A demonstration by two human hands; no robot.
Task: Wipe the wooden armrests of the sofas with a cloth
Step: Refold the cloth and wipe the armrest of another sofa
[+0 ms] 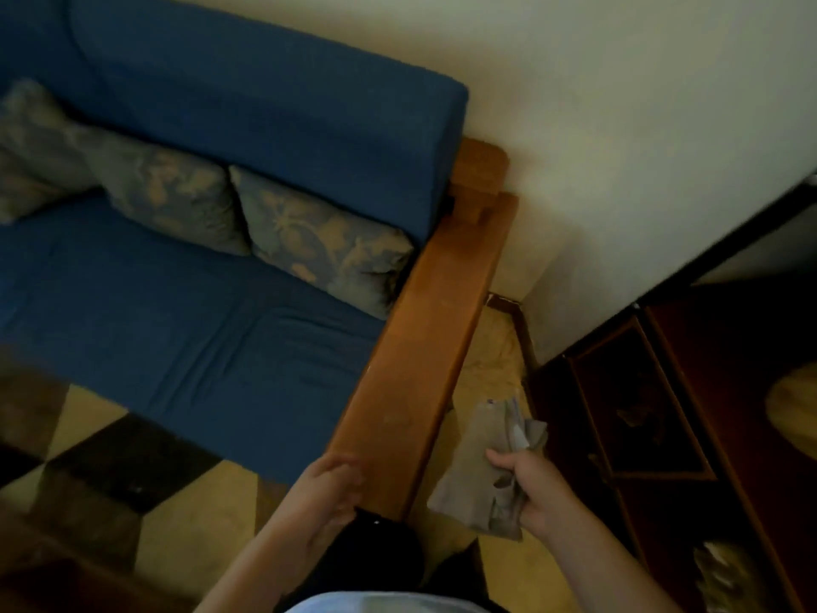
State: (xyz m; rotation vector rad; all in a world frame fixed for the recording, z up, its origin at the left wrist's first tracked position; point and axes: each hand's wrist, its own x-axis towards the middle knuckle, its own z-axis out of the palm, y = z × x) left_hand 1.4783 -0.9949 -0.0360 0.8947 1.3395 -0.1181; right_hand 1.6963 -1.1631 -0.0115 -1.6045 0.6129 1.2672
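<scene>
Head view gives me the blue fabric sofa [190,276] with its long brown wooden armrest [424,342] running along its right side. My right hand [541,495] grips the crumpled grey-beige cloth [482,471] in curled fingers just right of the armrest, off the wood. My left hand [329,488] rests at the armrest's near end, fingers loosely bent, holding nothing.

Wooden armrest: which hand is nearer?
Left. The left hand is at the wooden armrest's near end; the right hand holds the cloth beside it, apart.

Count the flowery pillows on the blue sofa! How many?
3: one pillow beside the wooden armrest, one in the middle, one at the left edge, partly cut off; more may lie beyond the picture.
</scene>
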